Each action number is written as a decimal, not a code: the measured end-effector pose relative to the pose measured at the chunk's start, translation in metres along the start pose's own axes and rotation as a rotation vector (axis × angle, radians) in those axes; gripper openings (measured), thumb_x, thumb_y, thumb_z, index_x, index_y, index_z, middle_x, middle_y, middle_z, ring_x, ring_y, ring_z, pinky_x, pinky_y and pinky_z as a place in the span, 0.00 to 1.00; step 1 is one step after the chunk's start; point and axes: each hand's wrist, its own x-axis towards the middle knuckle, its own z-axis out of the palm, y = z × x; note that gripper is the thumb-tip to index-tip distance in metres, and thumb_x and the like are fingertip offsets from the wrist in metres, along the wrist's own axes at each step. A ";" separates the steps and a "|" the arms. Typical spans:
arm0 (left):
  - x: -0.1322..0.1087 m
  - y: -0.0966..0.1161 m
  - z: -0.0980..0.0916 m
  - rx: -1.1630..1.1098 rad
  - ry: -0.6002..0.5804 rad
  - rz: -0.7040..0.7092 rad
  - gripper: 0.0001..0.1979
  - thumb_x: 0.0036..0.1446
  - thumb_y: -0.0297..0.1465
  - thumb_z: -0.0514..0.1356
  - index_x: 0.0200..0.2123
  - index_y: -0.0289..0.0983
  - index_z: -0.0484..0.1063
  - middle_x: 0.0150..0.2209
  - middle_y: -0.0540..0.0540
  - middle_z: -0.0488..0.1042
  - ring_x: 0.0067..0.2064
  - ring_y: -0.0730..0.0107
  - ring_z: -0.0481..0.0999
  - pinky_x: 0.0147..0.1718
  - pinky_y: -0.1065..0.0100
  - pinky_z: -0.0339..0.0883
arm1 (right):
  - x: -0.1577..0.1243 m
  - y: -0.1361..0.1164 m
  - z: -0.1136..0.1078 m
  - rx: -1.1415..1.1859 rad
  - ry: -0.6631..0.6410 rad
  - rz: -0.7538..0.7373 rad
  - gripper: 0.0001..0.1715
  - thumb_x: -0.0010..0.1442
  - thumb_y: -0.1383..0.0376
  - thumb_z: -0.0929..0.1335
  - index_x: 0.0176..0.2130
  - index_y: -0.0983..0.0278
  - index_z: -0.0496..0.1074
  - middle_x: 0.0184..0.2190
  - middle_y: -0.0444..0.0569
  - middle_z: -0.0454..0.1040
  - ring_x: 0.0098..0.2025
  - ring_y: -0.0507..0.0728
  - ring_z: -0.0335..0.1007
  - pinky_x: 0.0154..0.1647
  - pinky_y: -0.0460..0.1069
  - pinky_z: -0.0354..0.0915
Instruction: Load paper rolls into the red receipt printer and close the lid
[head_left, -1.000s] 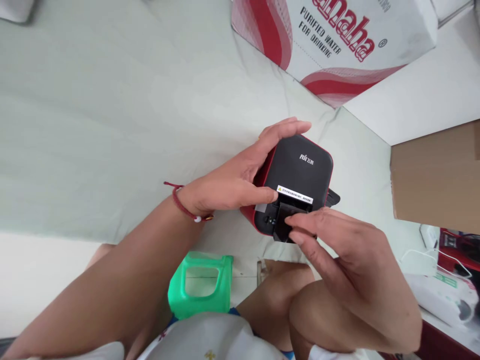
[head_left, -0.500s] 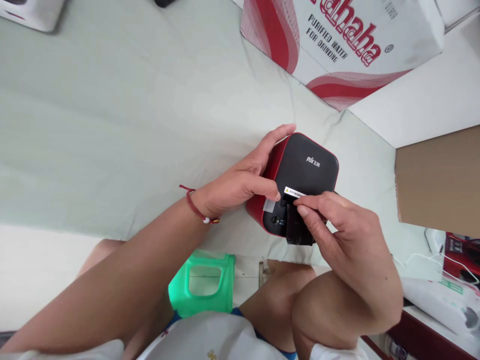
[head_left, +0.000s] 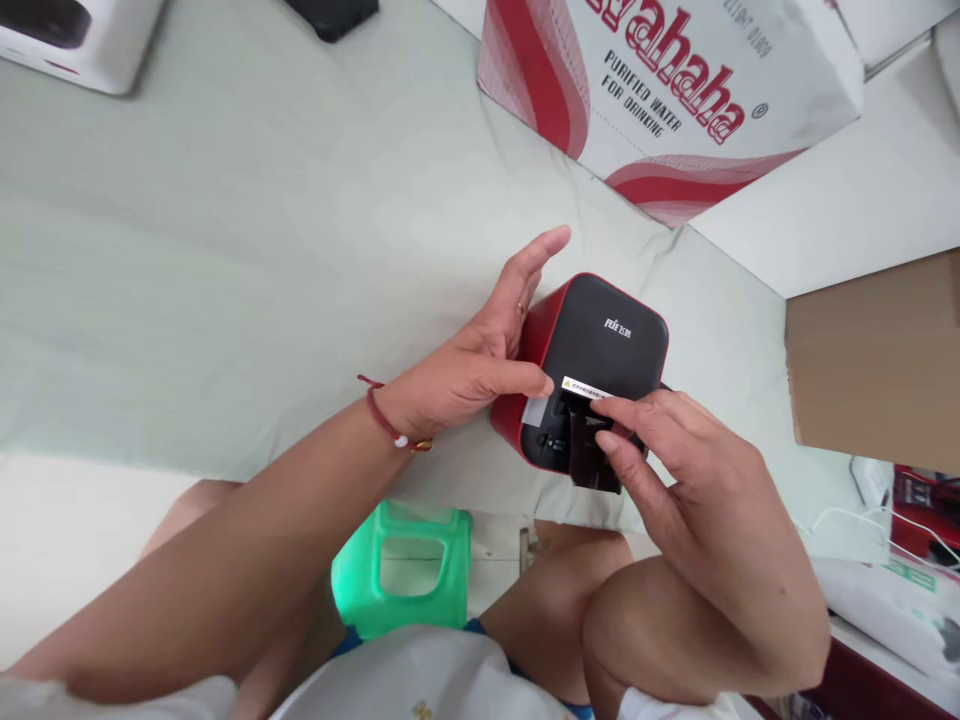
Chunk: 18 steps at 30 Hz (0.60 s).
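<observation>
A small boxy printer (head_left: pixel 611 310), red-sided with a black face, sits on the cloth. It has a FEIE mark and a white warning label. Below the label is a recess, with a dark glossy flap (head_left: pixel 592 470) standing out over the near edge. My left hand (head_left: pixel 480 370) is at its left side, thumb tip on the black face, index finger stretched up off the body; some fingers are hidden. My right hand (head_left: pixel 675 450) is over the recess, index fingertip by the label and thumb tip at the flap. A gap shows between these two, with nothing visibly held.
A pale green cloth (head_left: pixel 225 250) covers the table. At the back stands a Wahaha water carton (head_left: pixel 645 90); a brown cardboard box (head_left: pixel 877 360) is at right. A white device (head_left: pixel 90 50) and a black object (head_left: pixel 334 15) lie far left. A green stool (head_left: pixel 409 600) is below.
My left index finger has lifted off the printer's far corner. My right thumb and index finger have parted. The printer appears slightly left and lower as the view shifts.
</observation>
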 end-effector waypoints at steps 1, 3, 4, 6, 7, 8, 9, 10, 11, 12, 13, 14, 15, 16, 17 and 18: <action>-0.002 0.000 -0.001 0.010 -0.019 0.002 0.53 0.52 0.39 0.82 0.78 0.63 0.66 0.89 0.58 0.52 0.93 0.33 0.32 0.88 0.28 0.41 | 0.000 -0.001 -0.001 -0.005 -0.003 -0.004 0.16 0.84 0.65 0.67 0.57 0.66 0.85 0.40 0.51 0.85 0.39 0.62 0.84 0.38 0.55 0.77; -0.006 0.001 -0.002 0.030 -0.057 -0.002 0.52 0.56 0.40 0.81 0.79 0.65 0.64 0.89 0.59 0.52 0.93 0.34 0.37 0.89 0.30 0.41 | 0.000 -0.003 -0.002 -0.013 -0.008 -0.002 0.16 0.84 0.65 0.67 0.58 0.66 0.85 0.44 0.52 0.88 0.41 0.62 0.86 0.39 0.55 0.78; -0.008 0.000 -0.003 0.041 -0.081 -0.009 0.52 0.58 0.40 0.80 0.80 0.65 0.63 0.89 0.59 0.52 0.92 0.34 0.39 0.89 0.31 0.42 | 0.000 -0.004 -0.003 -0.020 -0.010 0.003 0.17 0.84 0.65 0.67 0.59 0.66 0.85 0.45 0.52 0.88 0.41 0.62 0.86 0.39 0.55 0.78; -0.013 0.000 -0.006 0.068 -0.141 -0.033 0.52 0.59 0.39 0.78 0.81 0.65 0.61 0.90 0.57 0.50 0.92 0.34 0.43 0.90 0.32 0.42 | 0.001 -0.005 -0.005 -0.033 -0.011 0.011 0.17 0.85 0.65 0.66 0.59 0.66 0.85 0.46 0.52 0.89 0.40 0.61 0.87 0.38 0.55 0.78; -0.015 -0.001 -0.007 0.081 -0.169 -0.049 0.52 0.60 0.38 0.78 0.82 0.64 0.61 0.91 0.57 0.47 0.92 0.34 0.43 0.90 0.33 0.41 | 0.001 -0.005 -0.005 -0.038 -0.014 0.010 0.18 0.85 0.64 0.66 0.59 0.65 0.85 0.46 0.52 0.89 0.39 0.61 0.87 0.37 0.55 0.78; -0.017 -0.001 -0.007 0.089 -0.190 -0.065 0.53 0.59 0.38 0.78 0.83 0.64 0.60 0.91 0.56 0.45 0.92 0.34 0.43 0.90 0.33 0.41 | 0.002 -0.005 -0.006 -0.043 -0.023 0.005 0.18 0.85 0.64 0.65 0.59 0.65 0.85 0.45 0.52 0.89 0.39 0.61 0.87 0.36 0.55 0.78; -0.018 -0.001 -0.008 0.085 -0.202 -0.075 0.54 0.59 0.37 0.78 0.83 0.63 0.59 0.91 0.55 0.44 0.92 0.34 0.44 0.90 0.33 0.41 | 0.003 -0.006 -0.006 -0.050 -0.033 0.000 0.19 0.86 0.63 0.65 0.59 0.65 0.85 0.44 0.52 0.89 0.38 0.61 0.87 0.36 0.55 0.78; -0.018 -0.001 -0.008 0.070 -0.207 -0.080 0.54 0.59 0.37 0.78 0.83 0.63 0.58 0.91 0.54 0.44 0.92 0.34 0.45 0.90 0.33 0.43 | 0.004 -0.006 -0.007 -0.057 -0.041 -0.006 0.20 0.86 0.63 0.65 0.59 0.65 0.85 0.43 0.52 0.89 0.37 0.61 0.87 0.35 0.55 0.77; -0.019 -0.001 -0.007 0.045 -0.207 -0.082 0.55 0.59 0.38 0.78 0.83 0.62 0.58 0.91 0.53 0.46 0.91 0.34 0.46 0.89 0.33 0.45 | 0.005 -0.006 -0.007 -0.063 -0.047 -0.012 0.20 0.86 0.63 0.64 0.58 0.65 0.85 0.42 0.52 0.89 0.37 0.61 0.87 0.35 0.55 0.78; -0.018 0.000 -0.006 0.019 -0.203 -0.081 0.55 0.60 0.38 0.78 0.83 0.62 0.57 0.90 0.51 0.49 0.91 0.34 0.46 0.89 0.33 0.46 | 0.006 -0.006 -0.007 -0.068 -0.049 -0.015 0.21 0.86 0.63 0.64 0.58 0.66 0.85 0.42 0.52 0.89 0.37 0.61 0.87 0.35 0.55 0.78; -0.018 0.001 -0.005 0.000 -0.194 -0.079 0.55 0.60 0.39 0.78 0.83 0.62 0.57 0.90 0.51 0.51 0.91 0.35 0.47 0.89 0.33 0.47 | 0.007 -0.006 -0.007 -0.070 -0.045 -0.017 0.21 0.86 0.63 0.64 0.59 0.66 0.85 0.42 0.52 0.89 0.37 0.62 0.87 0.34 0.55 0.78; -0.018 0.001 -0.004 -0.005 -0.180 -0.078 0.55 0.59 0.39 0.79 0.83 0.62 0.56 0.89 0.51 0.52 0.91 0.35 0.46 0.89 0.32 0.47 | 0.007 -0.006 -0.007 -0.067 -0.040 -0.015 0.20 0.86 0.63 0.64 0.59 0.66 0.85 0.42 0.52 0.89 0.37 0.62 0.88 0.34 0.56 0.79; -0.018 0.002 -0.003 0.006 -0.162 -0.076 0.56 0.59 0.39 0.80 0.83 0.62 0.56 0.90 0.51 0.51 0.92 0.35 0.45 0.89 0.32 0.45 | 0.007 -0.006 -0.007 -0.056 -0.036 -0.012 0.20 0.86 0.63 0.64 0.59 0.67 0.85 0.41 0.52 0.89 0.36 0.62 0.88 0.33 0.56 0.79; -0.018 0.004 -0.002 0.027 -0.147 -0.075 0.57 0.58 0.39 0.81 0.83 0.62 0.57 0.90 0.51 0.50 0.92 0.35 0.42 0.89 0.32 0.42 | 0.006 -0.006 -0.008 -0.039 -0.033 -0.009 0.19 0.85 0.63 0.65 0.59 0.67 0.85 0.41 0.52 0.90 0.36 0.63 0.89 0.33 0.57 0.80; -0.018 0.005 -0.002 0.052 -0.138 -0.073 0.58 0.57 0.39 0.81 0.84 0.62 0.56 0.91 0.52 0.47 0.93 0.36 0.39 0.90 0.31 0.38 | 0.005 -0.006 -0.008 -0.018 -0.031 -0.003 0.19 0.85 0.64 0.65 0.60 0.67 0.84 0.42 0.52 0.90 0.37 0.63 0.89 0.33 0.58 0.81; -0.019 0.005 -0.003 0.073 -0.137 -0.072 0.59 0.57 0.38 0.82 0.84 0.63 0.56 0.91 0.52 0.46 0.93 0.36 0.36 0.89 0.31 0.36 | 0.003 -0.006 -0.009 0.005 -0.025 0.006 0.18 0.84 0.64 0.66 0.60 0.66 0.84 0.43 0.52 0.91 0.38 0.64 0.90 0.34 0.58 0.82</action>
